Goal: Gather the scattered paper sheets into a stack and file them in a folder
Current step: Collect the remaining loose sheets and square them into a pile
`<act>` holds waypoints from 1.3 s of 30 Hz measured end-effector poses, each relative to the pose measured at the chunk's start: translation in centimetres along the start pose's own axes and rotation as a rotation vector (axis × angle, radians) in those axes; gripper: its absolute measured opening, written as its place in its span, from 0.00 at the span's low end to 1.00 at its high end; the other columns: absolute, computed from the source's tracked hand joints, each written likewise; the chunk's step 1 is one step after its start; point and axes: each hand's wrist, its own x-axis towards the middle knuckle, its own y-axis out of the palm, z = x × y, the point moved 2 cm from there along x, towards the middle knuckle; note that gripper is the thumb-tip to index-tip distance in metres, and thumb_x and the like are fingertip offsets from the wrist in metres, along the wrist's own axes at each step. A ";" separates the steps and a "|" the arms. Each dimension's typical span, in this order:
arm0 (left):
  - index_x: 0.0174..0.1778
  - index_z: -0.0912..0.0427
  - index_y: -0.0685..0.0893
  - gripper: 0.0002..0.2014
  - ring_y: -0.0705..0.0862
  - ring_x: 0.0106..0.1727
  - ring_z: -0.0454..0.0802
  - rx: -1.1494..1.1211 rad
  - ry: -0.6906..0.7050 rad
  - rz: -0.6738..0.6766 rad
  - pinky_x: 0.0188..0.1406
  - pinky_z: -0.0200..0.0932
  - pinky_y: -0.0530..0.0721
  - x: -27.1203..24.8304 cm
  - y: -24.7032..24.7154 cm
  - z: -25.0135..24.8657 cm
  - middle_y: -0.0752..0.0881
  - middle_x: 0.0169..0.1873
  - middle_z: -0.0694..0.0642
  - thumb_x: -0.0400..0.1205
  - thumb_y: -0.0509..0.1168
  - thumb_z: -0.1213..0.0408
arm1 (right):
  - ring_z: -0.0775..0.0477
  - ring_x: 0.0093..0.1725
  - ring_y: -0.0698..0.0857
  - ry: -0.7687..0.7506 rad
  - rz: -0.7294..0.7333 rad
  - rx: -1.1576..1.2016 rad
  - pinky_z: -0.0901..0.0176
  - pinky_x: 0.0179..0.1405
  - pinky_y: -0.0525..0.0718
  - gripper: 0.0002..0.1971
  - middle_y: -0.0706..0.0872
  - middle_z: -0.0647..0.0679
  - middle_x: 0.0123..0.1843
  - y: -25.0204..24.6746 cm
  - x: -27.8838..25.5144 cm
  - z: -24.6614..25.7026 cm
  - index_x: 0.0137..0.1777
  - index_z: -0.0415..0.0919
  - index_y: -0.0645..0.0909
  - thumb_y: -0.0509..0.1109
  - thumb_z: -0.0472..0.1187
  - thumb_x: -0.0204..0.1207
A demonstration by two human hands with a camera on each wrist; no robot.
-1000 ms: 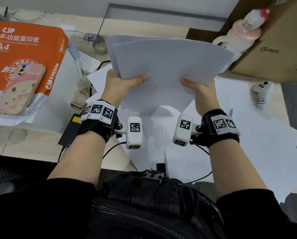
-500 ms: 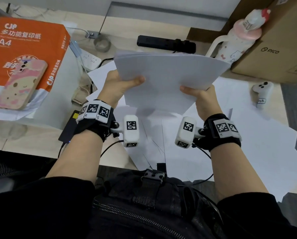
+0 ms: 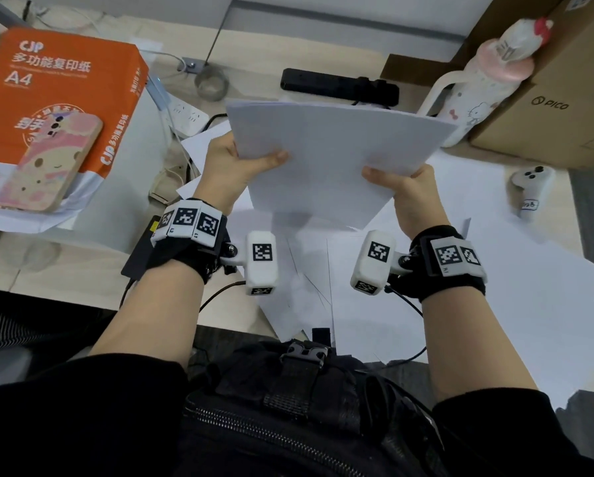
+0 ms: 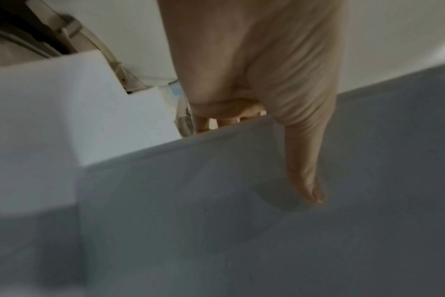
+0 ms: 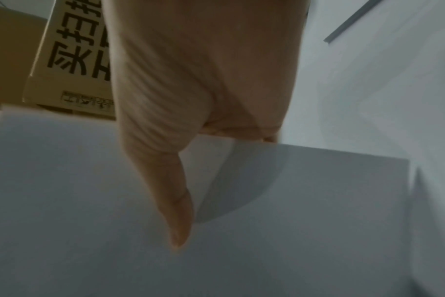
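Both hands hold a stack of white paper sheets (image 3: 326, 156) above the desk, its near corner pointing down toward me. My left hand (image 3: 233, 163) pinches the stack's left edge, thumb on top and fingers underneath. My right hand (image 3: 402, 187) pinches the right edge the same way. The left wrist view shows the thumb (image 4: 305, 160) lying on the stack (image 4: 216, 221); the right wrist view shows the other thumb (image 5: 175, 211) on the stack (image 5: 267, 251). More loose white sheets (image 3: 516, 290) lie spread over the desk below. No folder is in view.
An orange A4 paper ream (image 3: 58, 94) with a phone (image 3: 47, 163) on it sits at the left. A black bar (image 3: 340, 86), a pink-capped bottle (image 3: 474, 87) and a cardboard box (image 3: 557, 98) stand behind. A white controller (image 3: 531, 187) lies at the right, a power strip (image 3: 185, 118) at left centre.
The held stack has come down and tilted flatter, uncovering the black bar behind it; its sheets look more evenly lined up. Both hands keep their grip.
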 end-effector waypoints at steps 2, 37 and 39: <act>0.42 0.53 0.85 0.14 0.87 0.39 0.32 0.023 -0.019 -0.006 0.41 0.28 0.82 -0.3 -0.3 0.7 0.89 0.32 0.36 0.70 0.75 0.76 | 0.48 0.50 0.88 0.032 -0.001 -0.017 0.59 0.53 0.85 0.15 0.90 0.45 0.48 -0.1 -0.2 -0.7 0.48 0.39 0.85 0.78 0.27 0.62; 0.73 0.57 0.71 0.25 0.79 0.56 0.46 0.342 -0.311 0.022 0.49 0.35 0.79 1.1 2.2 7.9 0.75 0.65 0.53 0.80 0.69 0.60 | 0.45 0.43 0.84 0.145 -0.297 -0.305 0.58 0.43 0.82 0.11 0.85 0.41 0.46 -4.8 0.9 -5.4 0.53 0.27 0.83 0.74 0.31 0.73; 0.76 0.58 0.67 0.29 0.75 0.67 0.52 0.453 -0.400 -0.018 0.65 0.44 0.76 1.2 2.0 9.8 0.71 0.71 0.56 0.80 0.69 0.60 | 0.41 0.47 0.86 0.230 -0.337 -0.404 0.58 0.44 0.81 0.15 0.85 0.40 0.47 -6.3 1.5 -6.9 0.56 0.25 0.83 0.76 0.33 0.72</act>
